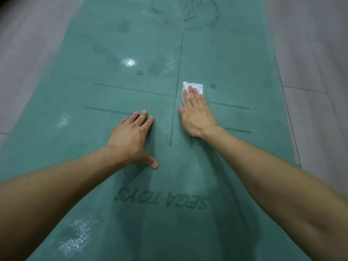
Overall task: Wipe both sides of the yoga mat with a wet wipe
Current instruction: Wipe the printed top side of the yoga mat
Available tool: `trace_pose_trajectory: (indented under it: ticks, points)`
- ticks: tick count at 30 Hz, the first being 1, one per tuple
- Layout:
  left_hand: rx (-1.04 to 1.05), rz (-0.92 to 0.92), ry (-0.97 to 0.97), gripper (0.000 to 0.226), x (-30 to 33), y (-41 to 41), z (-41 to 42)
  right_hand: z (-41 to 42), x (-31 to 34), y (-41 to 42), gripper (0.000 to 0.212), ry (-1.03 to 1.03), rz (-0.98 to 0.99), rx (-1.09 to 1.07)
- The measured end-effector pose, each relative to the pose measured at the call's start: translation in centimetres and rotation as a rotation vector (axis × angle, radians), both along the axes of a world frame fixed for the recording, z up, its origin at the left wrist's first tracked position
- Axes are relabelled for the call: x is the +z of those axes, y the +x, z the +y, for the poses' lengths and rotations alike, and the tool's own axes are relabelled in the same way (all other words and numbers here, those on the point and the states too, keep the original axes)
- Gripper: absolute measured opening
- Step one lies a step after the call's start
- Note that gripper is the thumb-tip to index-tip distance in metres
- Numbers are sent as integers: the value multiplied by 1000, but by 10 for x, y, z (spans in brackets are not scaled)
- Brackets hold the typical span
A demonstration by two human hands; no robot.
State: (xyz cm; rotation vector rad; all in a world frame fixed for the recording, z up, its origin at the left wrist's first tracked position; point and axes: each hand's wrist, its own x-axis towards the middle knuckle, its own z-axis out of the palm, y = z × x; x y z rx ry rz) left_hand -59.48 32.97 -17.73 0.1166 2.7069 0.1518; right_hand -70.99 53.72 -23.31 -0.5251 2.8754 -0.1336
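Grey wood-look floor (310,63), planks running away from the viewer. Green yoga mat (131,44) unrolled flat on it, filling the middle of the view, far end out of frame.

Right hand (195,112): fingers (191,91) straight and close together, laid flat on a white wet wipe (195,86), pressing it onto the mat. Wipe is folded small, its far edge showing past the fingertips, just right of the mat's long centre line.

Left hand (131,134): fingers slightly spread, thumb out to the side, palm down on bare mat, left of the centre line. Holds nothing. Hands are near each other, apart.

Mat markings: cross lines, two dark dots, "SEGA TOYS" lettering upside down, a round logo at the far end. Shiny wet patches along the left side.
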Motion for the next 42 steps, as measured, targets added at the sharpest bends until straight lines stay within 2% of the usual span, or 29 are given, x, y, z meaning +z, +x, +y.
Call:
trace_pose_trajectory:
  ticks: [3, 5, 7, 10, 12, 14, 17, 20, 22, 25, 27, 28, 30, 33, 36, 38, 42]
  points:
    - [-10, 23, -8, 168, -2, -1, 0, -20, -7, 99, 68, -85, -23, 383]
    - [0, 19, -5, 168, -3, -2, 0, 2, -3, 115, 66, -65, -19, 499]
    - [8, -9, 4, 170, -3, -2, 1, 39, 0, 81, 65, 11, 17, 369]
    - [20, -32, -8, 173, -3, -3, 2, 101, 9, 19, 66, 74, -5, -77]
    - [19, -36, -8, 173, -4, -4, 1, 99, 9, 19, 68, 43, 0, -204]
    - [16, -34, -15, 173, -6, -4, 1, 59, 0, 59, 70, -14, 22, -98]
    - [5, -4, -30, 171, -11, -6, 0, -2, -9, 161, 68, -121, -7, 275]
    - [-3, 5, -37, 169, -9, -4, 0, 21, -7, 174, 65, -93, 6, 421]
    - [-20, 29, -71, 154, -3, 4, 4, 74, -6, 138, 65, -1, 57, 261]
    - [-106, 160, -94, 99, 2, 30, 15, 159, 3, 97, 67, 78, 12, -179]
    - [-125, 240, -63, 67, -1, 53, 19, 167, 1, 98, 68, 63, 6, -342]
    - [-125, 248, -44, 55, -3, 63, 21, 150, -4, 107, 68, 49, 29, -350]
    - [-108, 234, -6, 46, -6, 77, 22, 95, -13, 146, 68, 5, 107, -184]
    - [-121, 211, -1, 53, -10, 89, 18, 14, -15, 229, 68, -109, -4, 238]
    - [-126, 152, -34, 68, -10, 94, 17, 22, -6, 249, 66, -114, -28, 416]
    - [-106, 120, -68, 72, -6, 94, 19, 69, -8, 221, 65, -68, 18, 262]
    - [-93, 103, -71, 64, 0, 94, 30, 196, 2, 152, 66, 42, 11, -306]
